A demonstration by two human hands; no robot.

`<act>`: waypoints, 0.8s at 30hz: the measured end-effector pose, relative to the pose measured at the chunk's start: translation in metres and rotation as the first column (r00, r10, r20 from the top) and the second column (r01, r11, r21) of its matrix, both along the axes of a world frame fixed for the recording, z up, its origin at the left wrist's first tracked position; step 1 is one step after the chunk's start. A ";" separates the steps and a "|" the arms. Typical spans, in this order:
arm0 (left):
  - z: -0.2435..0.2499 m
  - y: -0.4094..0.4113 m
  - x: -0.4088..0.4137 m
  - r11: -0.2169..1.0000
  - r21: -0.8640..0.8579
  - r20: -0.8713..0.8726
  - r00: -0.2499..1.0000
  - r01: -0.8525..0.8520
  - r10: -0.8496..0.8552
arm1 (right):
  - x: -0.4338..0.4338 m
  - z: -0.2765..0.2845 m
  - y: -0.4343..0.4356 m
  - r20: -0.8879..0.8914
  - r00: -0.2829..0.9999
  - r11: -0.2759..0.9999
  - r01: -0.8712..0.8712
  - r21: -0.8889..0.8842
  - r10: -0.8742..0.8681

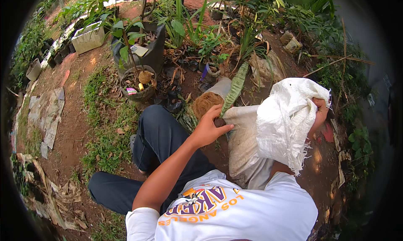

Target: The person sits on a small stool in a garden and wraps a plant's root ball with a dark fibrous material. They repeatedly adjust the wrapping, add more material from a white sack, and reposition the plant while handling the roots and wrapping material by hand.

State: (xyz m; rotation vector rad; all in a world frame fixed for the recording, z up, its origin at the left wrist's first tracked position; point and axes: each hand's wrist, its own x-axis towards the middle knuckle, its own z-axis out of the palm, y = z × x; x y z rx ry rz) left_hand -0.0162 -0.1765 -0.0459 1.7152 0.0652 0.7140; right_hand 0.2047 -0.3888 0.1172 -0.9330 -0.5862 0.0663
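A single mottled green snake plant leaf (235, 88) rises from a small dark root ball (220, 122). The fingers and thumb of my left hand (209, 127) are around that ball. To the right, my right hand (320, 112) grips the gathered edge of a white woven sack (283, 115), whose frayed rim hangs over my right forearm. The sack's lower, soil-stained part (244, 143) stands beside my lap; its contents are hidden. Just beyond my left hand lies a pale cylindrical container (219, 86) on its side, with brown coconut fibre (206, 104) at its near end.
A round pot (138, 94) with a thin-stemmed plant stands ahead-left, holding a fibre ball, a yellow item and a pink packet. Behind it is a large black planter bag (154, 49) bearing a pale rectangular object (139, 50). A white foam box (88, 38) sits farther left.
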 end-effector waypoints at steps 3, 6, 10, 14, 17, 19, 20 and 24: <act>0.047 -0.005 -0.010 0.998 0.021 -0.010 0.998 0.064 -0.064 | -0.017 0.032 0.026 0.100 0.992 0.995 -0.088 0.040 0.083; 0.070 0.005 -0.026 0.998 0.056 0.101 0.995 -0.019 0.013 | -0.038 0.071 0.069 0.196 0.961 0.970 -0.217 0.108 0.193; 0.105 0.019 -0.069 0.971 0.094 0.158 0.966 -0.221 0.205 | -0.077 0.121 0.130 0.316 0.886 0.903 -0.401 0.156 0.339; 0.130 0.034 -0.112 0.900 0.118 0.333 0.870 -0.420 0.363 | -0.128 0.165 0.195 0.400 0.771 0.792 -0.590 0.158 0.495; 0.150 0.045 -0.181 0.722 0.189 0.359 0.731 -0.666 0.581 | -0.184 0.175 0.267 0.400 0.643 0.637 -0.752 0.169 0.653; 0.161 0.048 -0.219 0.748 0.025 0.422 0.685 -0.664 0.594 | -0.230 0.185 0.298 0.411 0.550 0.542 -0.827 0.150 0.727; 0.165 0.044 -0.225 0.756 -0.079 0.416 0.668 -0.650 0.617 | -0.241 0.196 0.300 0.431 0.533 0.540 -0.834 0.118 0.728; 0.176 0.027 -0.310 0.473 -0.259 0.392 0.356 -0.843 0.849 | -0.336 0.194 0.351 0.399 0.331 0.329 -0.941 0.076 0.855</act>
